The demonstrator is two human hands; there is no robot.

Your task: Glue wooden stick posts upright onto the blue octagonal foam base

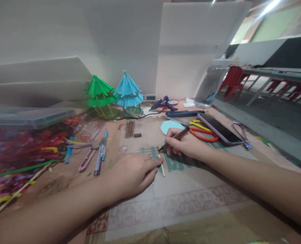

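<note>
My left hand (134,171) lies low over the board, its fingertips pressed on a short pale wooden stick (163,171). The stick's far end is dark brown. In my right hand (181,144) is a brown marker (179,135), its tip at or very near the stick's far end. Behind them several short brown sticks (129,129) lie side by side, with a small dark marker cap (137,135) beside them. A light blue paper shape with cut corners (171,126) lies just beyond my right hand.
Green (99,91) and blue (128,88) tiered paper-roof models stand at the back. A glue gun (163,103), scissors (203,134) and a phone (219,128) lie right of them. Left are a pink utility cutter (86,158), pens (101,156) and a heap of coloured strips (25,152). A clear jar (208,84) stands back right.
</note>
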